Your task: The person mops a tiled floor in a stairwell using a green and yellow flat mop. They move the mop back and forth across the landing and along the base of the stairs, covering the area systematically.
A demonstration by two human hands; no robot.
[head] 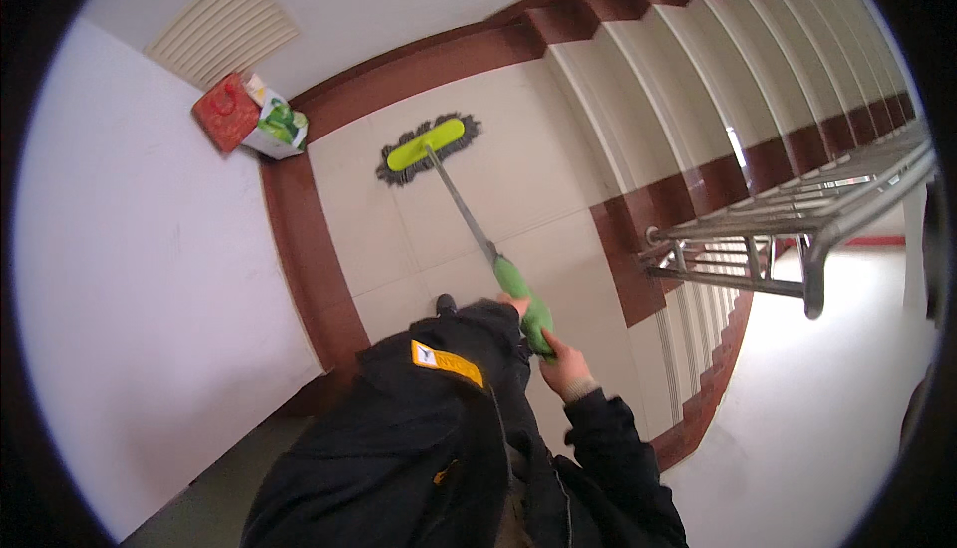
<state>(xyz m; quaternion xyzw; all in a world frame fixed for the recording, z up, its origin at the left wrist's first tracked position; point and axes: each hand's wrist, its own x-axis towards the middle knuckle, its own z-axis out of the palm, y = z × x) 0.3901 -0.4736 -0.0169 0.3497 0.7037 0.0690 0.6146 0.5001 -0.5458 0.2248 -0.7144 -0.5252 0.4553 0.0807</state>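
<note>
A dust mop (426,146) with a lime-green head plate and a dark grey fringe rests flat on the tiled landing (478,197). Its thin metal pole (462,208) slants back towards me and ends in a green padded or wrapped grip (522,301). My left hand (515,304) closes on the middle of this grip, partly hidden by my black sleeve. Near the grip's end, my right hand (566,366) is wrapped around it, thumb on top.
A red paper bag (224,111) and a green-and-white bag (280,129) stand in the corner below a louvred vent (224,25). Stairs (635,92) rise at the right, beside a metal railing (748,249). Other steps (673,354) lie lower right. A white wall (142,249) borders the left.
</note>
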